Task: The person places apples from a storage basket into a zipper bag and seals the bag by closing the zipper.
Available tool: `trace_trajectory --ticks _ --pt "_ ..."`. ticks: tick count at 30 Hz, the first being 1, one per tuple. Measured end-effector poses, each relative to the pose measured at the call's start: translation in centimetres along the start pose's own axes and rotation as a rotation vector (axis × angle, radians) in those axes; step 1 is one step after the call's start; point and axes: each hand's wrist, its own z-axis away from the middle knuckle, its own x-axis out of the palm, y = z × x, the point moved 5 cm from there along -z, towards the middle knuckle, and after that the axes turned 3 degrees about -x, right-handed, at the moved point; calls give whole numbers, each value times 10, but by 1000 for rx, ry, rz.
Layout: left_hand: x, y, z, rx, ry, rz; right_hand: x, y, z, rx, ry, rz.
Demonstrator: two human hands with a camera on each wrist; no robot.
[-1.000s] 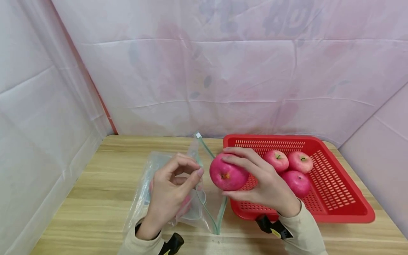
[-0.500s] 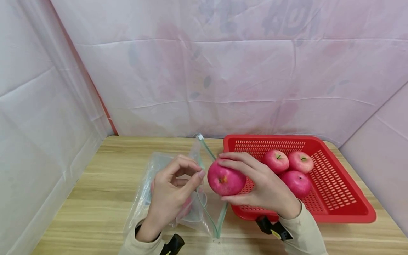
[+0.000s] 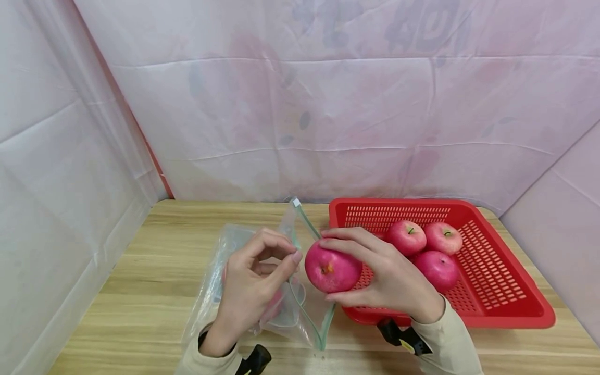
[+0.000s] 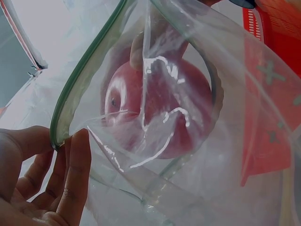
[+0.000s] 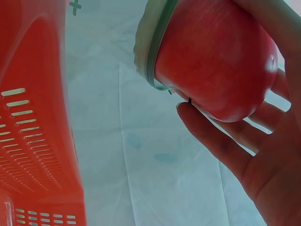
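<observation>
Left hand (image 3: 248, 278) pinches the plastic bag (image 3: 289, 316) by its edge, right hand (image 3: 391, 273) grips an apple (image 3: 333, 266) at its open mouth! Looks like bagging; next calls for easing it inside.

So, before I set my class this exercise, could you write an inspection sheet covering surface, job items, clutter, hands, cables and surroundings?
Surface: wood-grain table, under the basket and bag.
Job items: red basket holding three apples; transparent bag, mouth open, something pink showing through; fourth apple at the bag's mouth.
Clutter: nothing seen.
Hands: left hand pinches the bag's green edge; right hand grips the fourth apple.
Cables: nothing seen.
Surroundings: pale printed fabric behind and at both sides.
</observation>
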Motion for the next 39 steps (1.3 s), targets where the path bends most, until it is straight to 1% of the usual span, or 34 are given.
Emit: trace_trajectory --ticks 5,17,28,30,35,36,38,39 --pt "1 1 0 18 -4 -1 1 0 2 25 -35 26" --pt "2 0 2 12 -6 -11 4 1 7 87 -115 68" --pt "3 -1 2 -9 -10 -16 3 1 6 86 -116 72" --pt "3 -1 3 -27 -11 -16 3 1 6 85 -114 73" --pt "3 -1 3 -43 -12 -13 4 1 6 92 -113 76" --pt "4 -1 3 -35 -12 -15 4 1 6 92 -113 75" --pt "4 -1 3 -46 -13 -15 4 1 6 95 -116 76" --pt "4 -1 3 -38 -14 -18 5 2 6 98 -118 76"
